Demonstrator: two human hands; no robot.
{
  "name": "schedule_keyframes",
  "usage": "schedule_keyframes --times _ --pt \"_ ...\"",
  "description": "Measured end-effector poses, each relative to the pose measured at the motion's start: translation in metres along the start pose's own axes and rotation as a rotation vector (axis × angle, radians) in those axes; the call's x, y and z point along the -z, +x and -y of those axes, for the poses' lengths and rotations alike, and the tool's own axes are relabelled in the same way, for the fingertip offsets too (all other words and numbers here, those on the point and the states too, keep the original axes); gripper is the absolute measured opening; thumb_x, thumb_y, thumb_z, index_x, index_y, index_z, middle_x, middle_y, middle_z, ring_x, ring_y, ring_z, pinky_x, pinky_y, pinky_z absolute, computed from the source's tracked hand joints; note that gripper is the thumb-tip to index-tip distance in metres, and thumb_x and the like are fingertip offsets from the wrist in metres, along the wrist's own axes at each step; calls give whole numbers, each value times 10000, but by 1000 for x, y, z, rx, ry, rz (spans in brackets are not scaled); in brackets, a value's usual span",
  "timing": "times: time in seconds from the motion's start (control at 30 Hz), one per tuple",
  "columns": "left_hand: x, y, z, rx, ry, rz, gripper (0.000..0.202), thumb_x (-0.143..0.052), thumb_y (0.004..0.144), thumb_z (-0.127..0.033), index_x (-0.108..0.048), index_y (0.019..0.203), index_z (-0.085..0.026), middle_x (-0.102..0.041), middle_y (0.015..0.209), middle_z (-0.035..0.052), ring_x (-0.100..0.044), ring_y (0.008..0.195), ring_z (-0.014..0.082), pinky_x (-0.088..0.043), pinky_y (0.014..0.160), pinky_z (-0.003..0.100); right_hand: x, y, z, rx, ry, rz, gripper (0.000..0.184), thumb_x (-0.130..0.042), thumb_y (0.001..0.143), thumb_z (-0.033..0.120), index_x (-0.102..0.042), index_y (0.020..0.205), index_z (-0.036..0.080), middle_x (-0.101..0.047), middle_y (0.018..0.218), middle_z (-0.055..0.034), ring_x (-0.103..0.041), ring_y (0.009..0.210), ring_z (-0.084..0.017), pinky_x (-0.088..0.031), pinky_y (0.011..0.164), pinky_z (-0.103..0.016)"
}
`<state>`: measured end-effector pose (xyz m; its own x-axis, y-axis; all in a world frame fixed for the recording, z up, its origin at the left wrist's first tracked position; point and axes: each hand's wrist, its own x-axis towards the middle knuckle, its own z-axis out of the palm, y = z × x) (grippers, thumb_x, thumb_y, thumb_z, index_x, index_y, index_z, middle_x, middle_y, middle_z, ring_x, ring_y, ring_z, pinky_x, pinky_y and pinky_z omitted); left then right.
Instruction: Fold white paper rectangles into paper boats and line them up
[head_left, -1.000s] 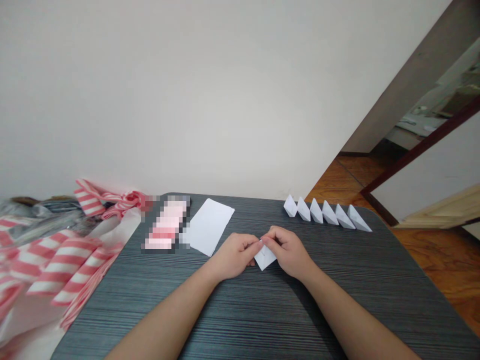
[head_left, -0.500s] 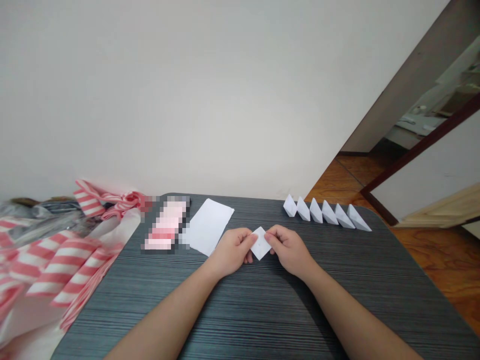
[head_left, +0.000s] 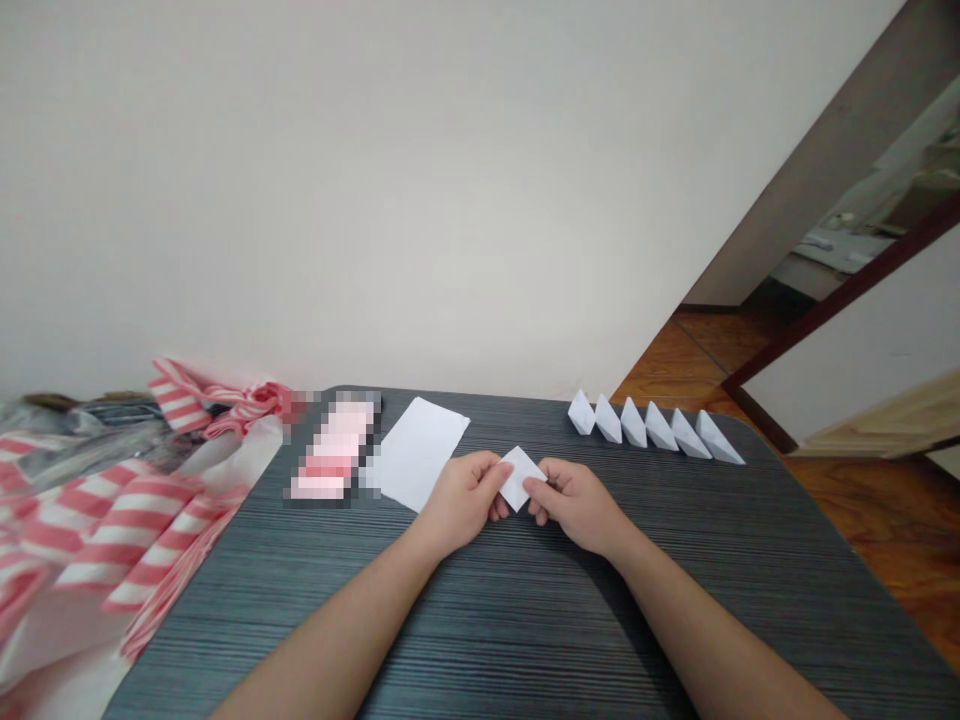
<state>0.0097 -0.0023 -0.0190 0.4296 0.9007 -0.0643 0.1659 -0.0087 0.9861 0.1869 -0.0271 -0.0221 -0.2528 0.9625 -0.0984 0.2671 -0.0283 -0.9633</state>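
Both hands meet over the middle of the dark striped table (head_left: 525,620). My left hand (head_left: 463,500) pinches the left side of a small folded white paper piece (head_left: 520,476), and my right hand (head_left: 574,504) pinches its right side from below. The piece is diamond-shaped and held just above the tabletop. A flat stack of white paper sheets (head_left: 417,451) lies just left of my left hand.
A row of several folded white paper pieces (head_left: 655,427) stands along the far right edge of the table. A pixelated pink object (head_left: 333,449) lies left of the sheets. Red-and-white striped plastic bags (head_left: 112,510) cover the left side. Wooden floor and a doorway lie to the right.
The folded piece rose from low between the hands and was turned up into a diamond shape. My right hand's fingers slid down to its lower right edge.
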Motion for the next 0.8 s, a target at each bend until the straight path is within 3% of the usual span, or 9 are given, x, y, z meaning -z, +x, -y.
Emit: schedule_keyframes --times 0.17,0.3,0.53,0.8 --pt "0 1 0 27 -145 86 306 -476 843 -421 -555 929 -138 -584 540 -1 -526 446 105 -430 453 211 2 1 -3 1 11 -58 227 -510 852 327 -505 690 168 -587 588 14 -533 475 -98 -414 473 -207" --pt "0 0 1 51 -143 164 270 -548 804 -383 -562 871 -122 -613 596 24 -539 466 100 -427 459 204 3 1 -6 1 23 -87 224 -501 855 341 -525 719 164 -625 628 -7 -534 484 -100 -414 467 -207" --pt "-1 -2 -1 34 -106 136 251 -531 811 -364 -564 829 -116 -607 579 22 -541 468 96 -411 451 190 1 1 -3 4 38 -81 246 -510 852 348 -531 694 160 -606 586 0 -513 464 -91 -387 460 -196" --pt "-1 -1 0 35 -155 112 216 -554 802 -333 -535 842 -121 -661 736 64 -571 523 98 -459 502 216 3 3 -6 35 18 -153 328 -476 872 387 -519 633 166 -553 524 18 -488 448 -91 -376 476 -207"
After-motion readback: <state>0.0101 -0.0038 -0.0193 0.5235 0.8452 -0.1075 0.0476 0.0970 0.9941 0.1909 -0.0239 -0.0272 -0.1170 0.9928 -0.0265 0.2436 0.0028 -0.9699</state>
